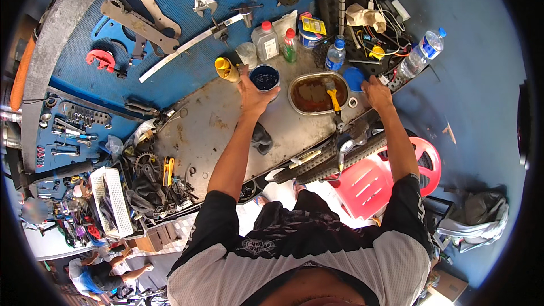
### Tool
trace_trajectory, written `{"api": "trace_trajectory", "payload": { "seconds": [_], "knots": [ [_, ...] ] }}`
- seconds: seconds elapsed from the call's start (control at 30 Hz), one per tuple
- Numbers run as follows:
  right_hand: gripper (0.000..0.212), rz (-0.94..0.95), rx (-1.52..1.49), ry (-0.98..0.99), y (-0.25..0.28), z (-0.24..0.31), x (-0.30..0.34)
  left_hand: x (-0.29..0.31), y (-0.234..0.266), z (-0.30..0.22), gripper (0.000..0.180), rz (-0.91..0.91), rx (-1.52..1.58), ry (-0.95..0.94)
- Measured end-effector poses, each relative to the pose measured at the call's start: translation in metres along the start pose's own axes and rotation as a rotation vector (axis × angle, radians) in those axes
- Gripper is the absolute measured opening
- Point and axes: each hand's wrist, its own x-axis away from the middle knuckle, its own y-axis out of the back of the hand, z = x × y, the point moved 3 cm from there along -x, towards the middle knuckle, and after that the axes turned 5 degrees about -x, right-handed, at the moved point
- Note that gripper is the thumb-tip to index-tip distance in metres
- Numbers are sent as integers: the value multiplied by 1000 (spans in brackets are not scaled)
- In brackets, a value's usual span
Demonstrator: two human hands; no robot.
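My left hand [255, 95] is closed around the side of a round tub [264, 77] with dark, glossy contents; the tub has no lid on. My right hand [378, 94] is at the right edge of a round blue lid [354, 80], its fingers pinched there. Between the hands sits an oval metal tray [292, 101] of brown liquid. A yellow-handled paintbrush [332, 95] leans in it, bristles inside and handle over the near rim. A small white ring [353, 102] lies below the lid. A black crumpled item [261, 138] rests near my left forearm.
Behind the tub stand a yellow container [226, 70], a grey bottle [266, 42] and a red-capped green bottle [289, 46]. Water bottles [335, 55] are near the tray. Tyres [317, 164] and a pressure gauge [345, 146] line the bench's front edge, above a red chair [362, 192].
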Motion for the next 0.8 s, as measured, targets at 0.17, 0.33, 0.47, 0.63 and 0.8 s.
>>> {"api": "trace_trajectory", "payload": {
  "seconds": [0.17, 0.33, 0.47, 0.63, 0.8],
  "knots": [
    [20, -5, -109, 29, 23, -11, 26, -18, -32, -7, 126, 18, 42, 45],
    [14, -141, -384, 133, 57, -12, 50, -35, -51, -9, 119, -34, -4, -26],
    [11, -269, -731, 64, 87, 4, 64, -40, -49, -11, 107, -51, -39, -62],
    [7, -307, -957, 42, 130, 50, 66, 9, -3, -10, 103, -120, -23, -142],
    [12, -265, -1186, 54, 123, 130, 33, 38, 88, 40, 103, -324, -147, -23]
  ]
}}
